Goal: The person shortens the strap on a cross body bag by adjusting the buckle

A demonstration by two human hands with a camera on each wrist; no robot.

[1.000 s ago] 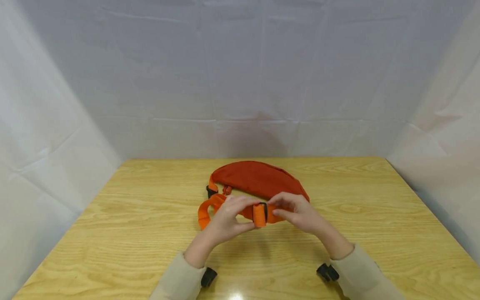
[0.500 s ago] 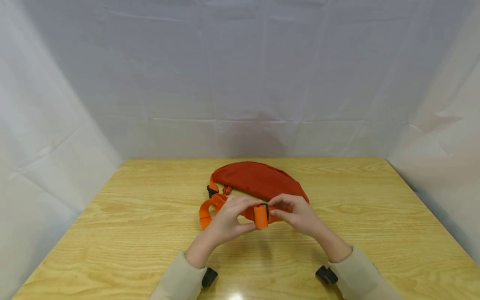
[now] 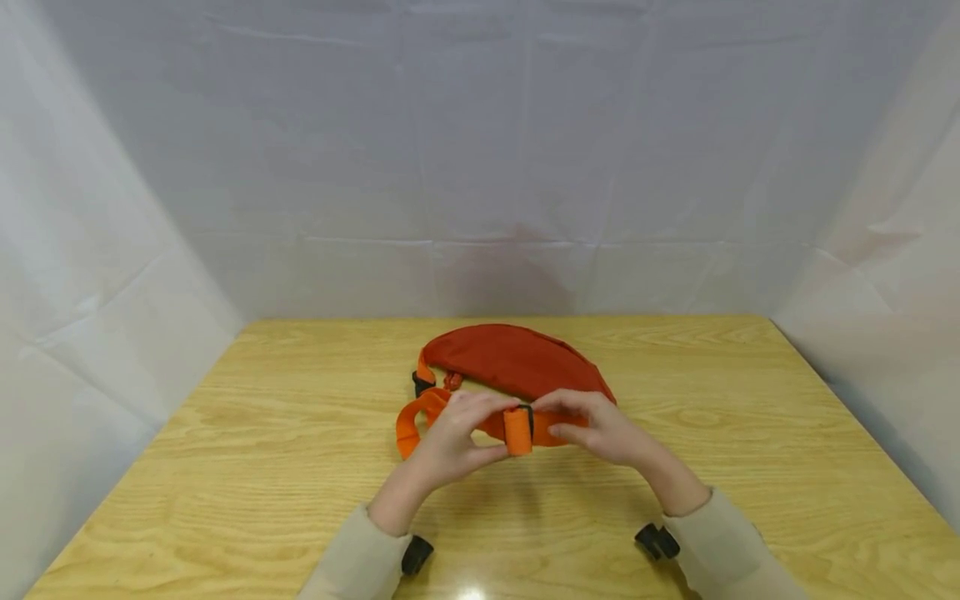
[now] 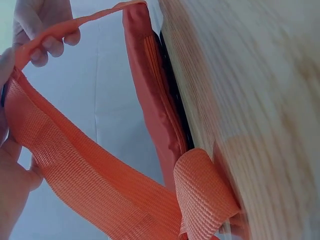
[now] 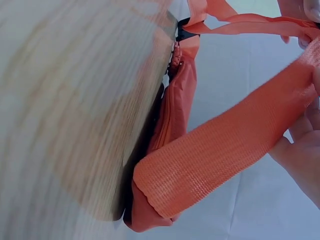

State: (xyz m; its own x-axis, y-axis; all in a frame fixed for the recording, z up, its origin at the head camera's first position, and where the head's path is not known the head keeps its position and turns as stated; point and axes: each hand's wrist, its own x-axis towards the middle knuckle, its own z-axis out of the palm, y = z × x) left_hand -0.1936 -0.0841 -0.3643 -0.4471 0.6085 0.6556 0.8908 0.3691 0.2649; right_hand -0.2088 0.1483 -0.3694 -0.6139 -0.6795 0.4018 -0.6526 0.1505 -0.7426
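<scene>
A red waist bag (image 3: 517, 358) lies on the table, its orange strap (image 5: 225, 140) raised in front of it. My left hand (image 3: 457, 437) pinches the strap at a black slider buckle (image 3: 529, 419), where a folded strap loop (image 3: 518, 433) stands out toward me. Just right of the slider, my right hand (image 3: 600, 427) holds the strap between thumb and fingers. In the left wrist view, the fingers of the right hand (image 4: 52, 40) curl around the strap. A slack strap loop (image 3: 407, 429) hangs left of my left hand.
A black side-release buckle (image 3: 422, 384) sits at the bag's left end, beside a red zipper pull (image 3: 453, 381). Wooden tabletop (image 3: 262, 467) extends around the bag. White sheeting (image 3: 480, 167) encloses the back and sides. Black wrist cameras (image 3: 416, 554) sit at both cuffs.
The slider and folded loop have shifted slightly left with my left hand. My right thumb now sits a little farther right of the slider. The bag stays nearly still.
</scene>
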